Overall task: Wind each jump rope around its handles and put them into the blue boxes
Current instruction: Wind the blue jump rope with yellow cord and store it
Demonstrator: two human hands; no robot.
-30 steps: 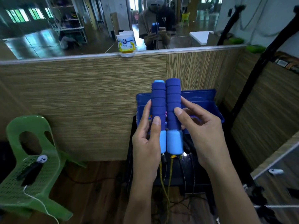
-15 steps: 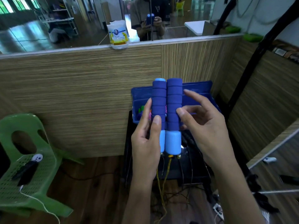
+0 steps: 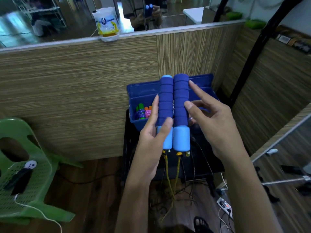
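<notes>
Two dark blue foam jump rope handles (image 3: pixel 173 105) with light blue ends stand upright side by side in front of me. My left hand (image 3: pixel 151 145) grips them from the left, thumb pressed across their lower front. My right hand (image 3: pixel 212 121) is beside the right handle with fingers spread, and only its thumb tip touches the foam. The yellow rope (image 3: pixel 170 182) hangs loose from the handle ends down to the floor. Behind the handles stands a blue box (image 3: pixel 143 91) holding wound ropes (image 3: pixel 142 113) in green, purple and pink.
A wooden partition (image 3: pixel 84 98) runs behind the box, with a white pack (image 3: pixel 107 26) on its ledge. A green plastic chair (image 3: pixel 25 174) stands at the left. The box rests on a black stand (image 3: pixel 202 165); cables and a power strip (image 3: pixel 225 206) lie on the floor.
My right hand's fingers have lifted off the handles and spread, leaving only the thumb in contact. My left hand keeps its grip. The view has dropped, showing more of the box's contents.
</notes>
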